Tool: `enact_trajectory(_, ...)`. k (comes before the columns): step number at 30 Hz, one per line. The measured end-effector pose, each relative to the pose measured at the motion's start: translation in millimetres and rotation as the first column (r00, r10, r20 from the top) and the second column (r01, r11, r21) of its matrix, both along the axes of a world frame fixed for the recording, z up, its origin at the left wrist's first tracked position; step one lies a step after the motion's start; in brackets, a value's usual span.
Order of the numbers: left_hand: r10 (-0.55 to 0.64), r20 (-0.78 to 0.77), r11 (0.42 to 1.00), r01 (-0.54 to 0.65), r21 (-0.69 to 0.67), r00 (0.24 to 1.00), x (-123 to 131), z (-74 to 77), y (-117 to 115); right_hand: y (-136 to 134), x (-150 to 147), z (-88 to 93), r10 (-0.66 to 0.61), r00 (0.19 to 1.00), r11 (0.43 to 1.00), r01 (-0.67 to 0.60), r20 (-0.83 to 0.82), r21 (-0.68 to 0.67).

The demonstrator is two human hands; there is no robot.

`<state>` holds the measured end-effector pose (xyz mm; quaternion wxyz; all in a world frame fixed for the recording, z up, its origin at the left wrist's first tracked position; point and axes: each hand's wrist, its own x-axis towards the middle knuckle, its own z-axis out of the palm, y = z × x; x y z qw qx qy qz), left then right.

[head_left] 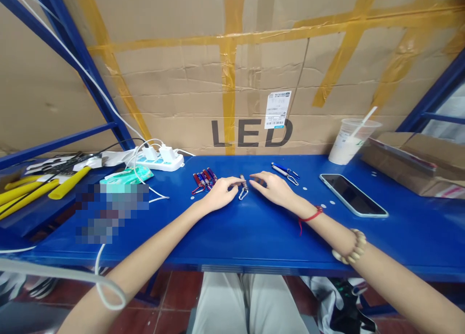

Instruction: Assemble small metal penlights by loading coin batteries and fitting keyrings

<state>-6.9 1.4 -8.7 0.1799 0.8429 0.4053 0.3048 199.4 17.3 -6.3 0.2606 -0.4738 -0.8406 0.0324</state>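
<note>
A small silver penlight with a carabiner clip (243,187) lies on the blue table between my two hands. My left hand (222,193) rests on the table with its index fingertip at the penlight's side; thumb and index are apart, not wrapped round it. On the other side, my right hand (273,188) is open just right of the penlight, thumb and fingers apart and nothing in them. Beyond my left hand, several red and blue penlights (204,177) lie in a row, partly hidden by that hand. Past my right hand are a blue penlight (278,166) and a silver penlight (285,173) with clips.
A phone (354,195) lies at the right, with a drink cup (343,142) and an open cardboard box (407,164) behind it. A white power strip (163,163), a green packet (131,176) and yellow-handled tools (69,182) are at the left. Cardboard (174,91) stands behind.
</note>
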Motion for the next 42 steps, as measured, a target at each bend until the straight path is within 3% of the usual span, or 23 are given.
enact_trajectory(3,0.014,0.188,0.993,0.008,-0.117,0.982,3,5.7,-4,-8,-9,-3.3,0.015,1.000,0.999,-0.015,0.000,-0.042)
enact_trajectory(6,0.101,0.222,0.991,-0.079,-0.104,0.970,2,8.7,-3,-9,-12,-4.6,-0.069,0.998,0.996,0.069,0.000,-0.065)
enact_trajectory(8,0.147,0.167,0.989,-0.143,-0.041,0.975,2,8.4,-3,-7,-11,-5.7,-0.083,0.997,0.991,0.082,-0.002,-0.102)
enact_trajectory(11,0.177,0.009,0.980,-0.177,0.091,0.984,2,6.9,-3,-1,-9,-8.0,0.027,0.998,0.992,-0.033,-0.048,-0.119)
enact_trajectory(15,0.180,-0.234,0.970,-0.133,0.205,0.955,2,7.4,-6,0,-7,-7.8,0.172,0.977,0.985,-0.170,-0.123,0.031)
enact_trajectory(18,0.190,-0.263,0.968,-0.136,0.210,0.946,2,8.3,-6,-3,-9,-5.0,0.190,0.963,0.978,-0.168,-0.193,0.121)
enact_trajectory(24,0.138,-0.065,0.979,-0.127,0.157,0.988,2,2.2,-1,-8,-12,-3.9,0.261,0.950,0.965,-0.254,-0.173,0.063)
enact_trajectory(28,0.080,0.063,0.980,-0.090,0.176,0.995,5,1.6,-2,-11,-13,-2.0,0.278,0.946,0.948,-0.298,-0.164,-0.109)
enact_trajectory(31,0.079,0.071,0.983,-0.089,0.160,0.994,5,3.6,-2,-12,-13,-1.6,0.225,0.958,0.945,-0.259,-0.177,-0.202)
enact_trajectory(37,0.079,0.009,0.982,-0.079,0.172,0.997,6,5.9,-6,-10,-13,-6.8,0.195,0.956,0.960,-0.232,-0.219,-0.157)
enact_trajectory(39,0.057,0.085,0.991,-0.067,0.113,0.995,7,7.0,-9,-10,-13,-6.3,0.174,0.950,0.965,-0.218,-0.261,-0.149)
enact_trajectory(42,0.050,0.282,0.996,-0.026,-0.086,0.958,7,9.2,-11,-10,-12,-3.1,0.149,0.938,0.969,-0.201,-0.314,-0.141)
